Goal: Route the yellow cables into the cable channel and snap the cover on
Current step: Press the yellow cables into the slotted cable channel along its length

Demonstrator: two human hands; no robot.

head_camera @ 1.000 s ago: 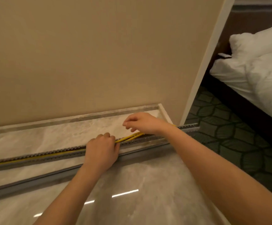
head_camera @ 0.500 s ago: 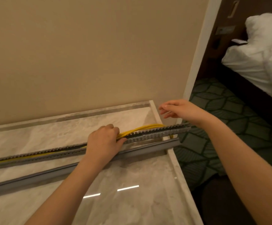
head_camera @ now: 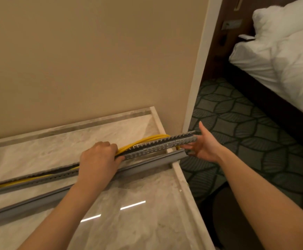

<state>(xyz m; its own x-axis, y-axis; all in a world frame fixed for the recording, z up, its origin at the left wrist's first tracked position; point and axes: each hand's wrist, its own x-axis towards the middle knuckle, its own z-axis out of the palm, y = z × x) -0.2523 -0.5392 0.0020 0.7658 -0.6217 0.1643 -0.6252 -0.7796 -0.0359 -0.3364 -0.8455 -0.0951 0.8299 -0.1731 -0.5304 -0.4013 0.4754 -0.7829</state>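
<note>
While the left hand (head_camera: 97,159) clamps yellow cables (head_camera: 147,139) into the slotted grey channel (head_camera: 165,145), the right hand (head_camera: 204,147) spreads open at its end.

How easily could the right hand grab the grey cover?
Probably yes. The open right hand is beside the end of the grey cover, which overhangs the counter; nothing lies between. The left hand grips the cable channel.

The light is warm and a bit dim. Two bright white streaks of glare shine on the marble top (head_camera: 147,235). The bed (head_camera: 291,56) looks soft and blurry (its far corner is dark). Lines bend near the edges.
</note>
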